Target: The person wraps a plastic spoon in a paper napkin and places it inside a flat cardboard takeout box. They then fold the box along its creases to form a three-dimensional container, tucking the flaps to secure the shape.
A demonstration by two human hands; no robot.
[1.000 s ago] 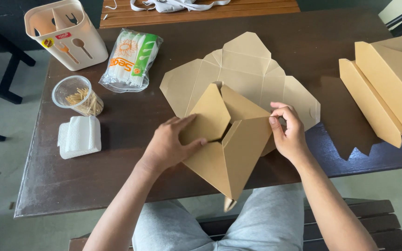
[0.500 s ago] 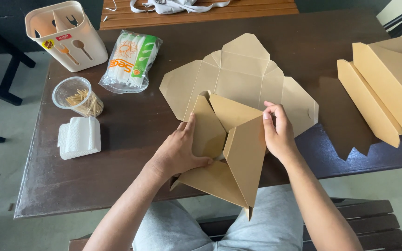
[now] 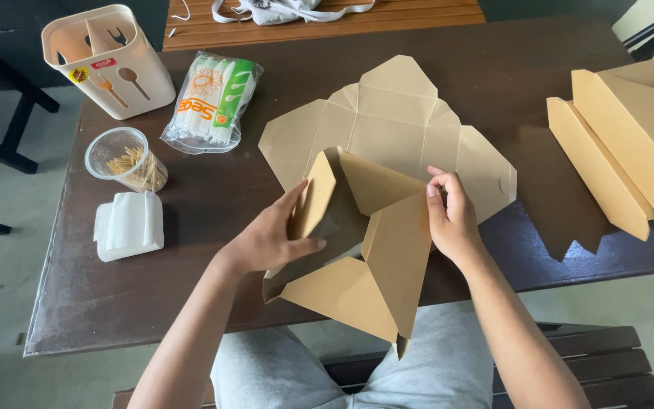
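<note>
Dark brown tabletop (image 3: 191, 250), worn matte surface, scuffed along its near edge. Far left corner: cream plastic cutlery caddy (image 3: 107, 60), rectangular with rounded rim, divided into compartments, utensil pictures on its front. Beside it toward the middle: clear plastic packet (image 3: 212, 102) of white items, glossy, with green and orange print. Left edge, nearer: clear plastic cup (image 3: 125, 159), round, holding pale toothpicks; just nearer again, a square stack of white paper napkins (image 3: 129, 225), quilted texture. Left hand (image 3: 270, 242): palm against the left wall of the half-folded box, fingers spread and pressing flat, thumb tucked inside the wall, so the panel is pinched between thumb and fingers. Half-folded box (image 3: 387, 257): brown kraft cardboard, smooth, angular, creased panels standing up; it sits at the middle of the near edge, its pointed lower flap overhanging the edge above grey-clad knees. Beneath and behind it, toward the middle of the tabletop: a flat unfolded box blank (image 3: 387, 125), same kraft board, scored into facets with a scalloped outline. Right hand (image 3: 452, 220): fingers curled closed, pinching the upper right edge of the half-folded box. Right edge: stack of folded kraft boxes (image 3: 630, 151), long wedge shapes lying on their sides, overlapping one another. Beyond the far edge: slatted wooden bench (image 3: 327, 23) bearing a pale strap.
</note>
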